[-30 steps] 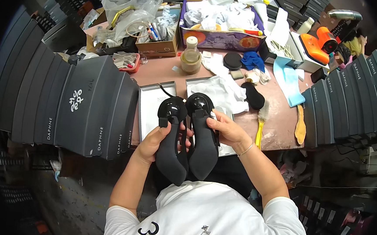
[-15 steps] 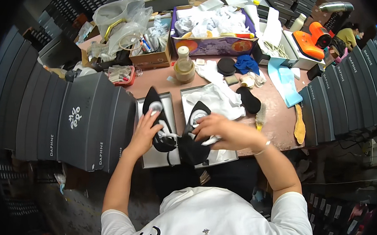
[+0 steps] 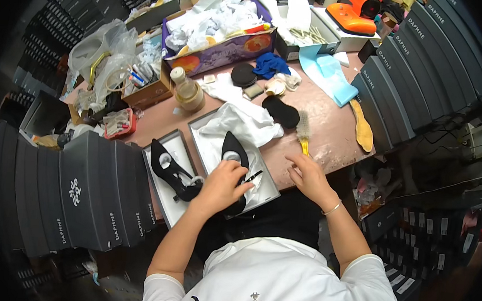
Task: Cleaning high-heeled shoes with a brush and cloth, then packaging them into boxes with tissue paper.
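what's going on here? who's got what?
A person has their left hand over a black shoe in a shallow open box with white paper. The matching shoe lies in a narrower box to the left. The right hand is empty, held near the brush with the yellow handle. The fingers' grip on the shoe is partly hidden.

- Brush (image 3: 303, 133): glossy yellow handle, rough bristles.
- Black shoes (image 3: 167, 173) left of the brush: matt, suede-like.
- Tabletop (image 3: 332, 144) around the brush: smooth, faintly glossy.
- White tissue (image 3: 243, 122) left of the brush: matt, crumpled.
- Orange tool (image 3: 348, 21) beyond the brush: glossy plastic.
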